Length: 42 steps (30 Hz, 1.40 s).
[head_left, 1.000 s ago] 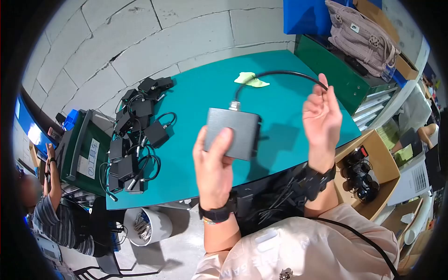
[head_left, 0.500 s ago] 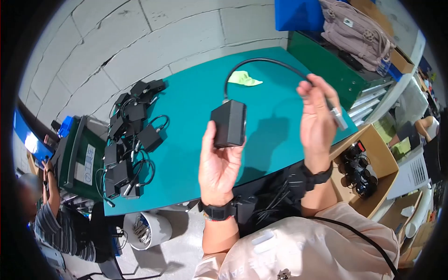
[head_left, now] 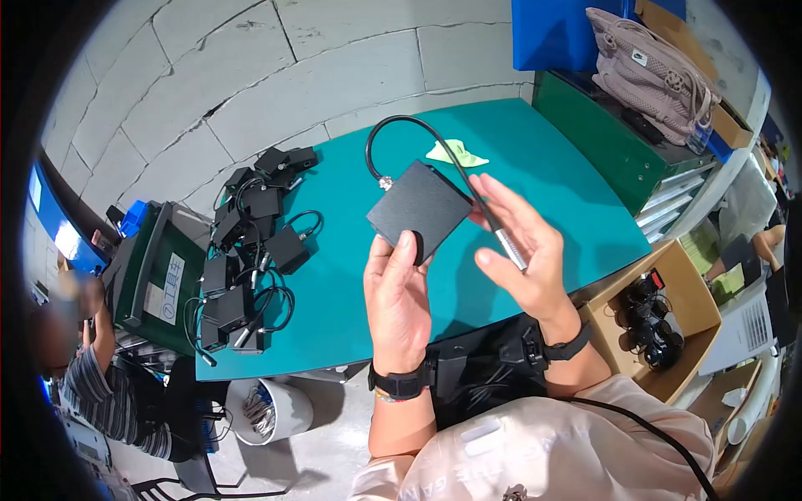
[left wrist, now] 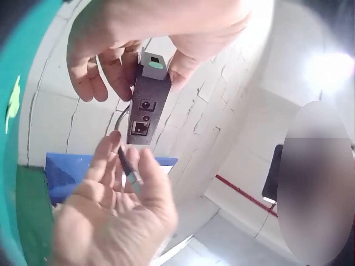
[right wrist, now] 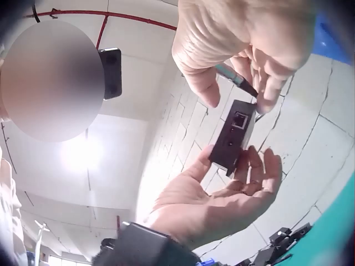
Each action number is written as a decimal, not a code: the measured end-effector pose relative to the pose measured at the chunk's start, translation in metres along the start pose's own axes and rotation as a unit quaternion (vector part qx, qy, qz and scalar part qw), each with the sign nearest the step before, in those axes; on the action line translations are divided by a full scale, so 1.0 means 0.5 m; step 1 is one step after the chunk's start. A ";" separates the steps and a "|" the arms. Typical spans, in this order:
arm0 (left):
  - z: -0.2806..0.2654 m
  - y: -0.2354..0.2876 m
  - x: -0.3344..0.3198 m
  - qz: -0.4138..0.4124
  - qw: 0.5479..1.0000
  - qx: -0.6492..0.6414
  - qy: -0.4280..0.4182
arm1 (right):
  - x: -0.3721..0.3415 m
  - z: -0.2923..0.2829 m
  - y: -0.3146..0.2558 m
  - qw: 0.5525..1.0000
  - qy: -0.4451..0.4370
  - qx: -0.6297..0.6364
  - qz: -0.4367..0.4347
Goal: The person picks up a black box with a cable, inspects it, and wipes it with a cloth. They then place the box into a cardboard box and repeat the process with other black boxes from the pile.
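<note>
The black box [head_left: 418, 209] with a network port is gripped by the left hand [head_left: 401, 313], at nine o'clock from the right hand [head_left: 539, 257], by whose extended fingers its cable [head_left: 406, 118] is touched, plug [head_left: 511, 250] towards five o'clock, though any pinch cannot be clearly seen.

Black boxes [head_left: 288, 249], left end of bench [head_left: 351, 275]: overlapping, number indeterminate. Green cloth [head_left: 474, 159], toward far edge: partly covered by cable [head_left: 401, 118]. Held box [head_left: 422, 204]: one corner masked by left hand [head_left: 399, 309]. Bench's near edge: interrupted by left wrist. Bystander [head_left: 117, 397]: head blurred, cut off. Contents of white bin [head_left: 294, 411]: too small to identify.
</note>
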<state>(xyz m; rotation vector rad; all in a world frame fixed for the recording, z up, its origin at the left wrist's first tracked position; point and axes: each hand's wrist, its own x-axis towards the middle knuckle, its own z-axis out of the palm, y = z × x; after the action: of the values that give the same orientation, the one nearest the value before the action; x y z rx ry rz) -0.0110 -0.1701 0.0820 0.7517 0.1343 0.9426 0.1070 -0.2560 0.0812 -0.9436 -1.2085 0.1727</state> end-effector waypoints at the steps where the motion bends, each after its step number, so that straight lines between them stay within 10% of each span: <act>1: 0.000 0.002 0.001 0.025 0.999 0.034 -0.005 | 0.000 0.004 -0.004 1.000 0.003 0.002 -0.001; 3: 0.002 0.007 -0.005 0.029 0.999 0.032 0.003 | -0.005 0.014 -0.011 0.950 -0.071 0.280 0.118; 10: -0.008 0.012 -0.007 -0.051 0.983 0.153 -0.083 | -0.005 0.015 0.018 0.943 0.063 0.183 0.270; 14: -0.010 0.026 0.002 -0.063 0.972 0.195 -0.117 | 0.004 0.003 0.007 0.972 0.096 0.062 0.205; 23: 0.001 0.021 -0.008 -0.113 0.961 0.252 -0.009 | 0.007 -0.025 0.010 0.980 -0.031 0.031 0.192; 31: -0.007 -0.060 -0.012 -0.163 0.913 0.323 -0.191 | -0.037 -0.171 -0.009 0.939 -0.064 0.068 0.331; 38: -0.072 -0.096 0.028 -0.146 0.942 0.298 -0.041 | -0.120 -0.534 -0.185 0.917 0.266 -0.187 0.231; 42: -0.131 -0.121 0.038 -0.194 0.963 0.188 0.013 | -0.270 -0.765 -0.201 0.868 0.457 -0.058 0.186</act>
<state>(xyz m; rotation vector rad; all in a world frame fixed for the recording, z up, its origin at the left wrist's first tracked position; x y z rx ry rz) 0.0146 -0.1427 -0.0010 1.0191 0.4778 0.5550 0.3435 -0.5977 0.0392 -1.1630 -0.1514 -0.0548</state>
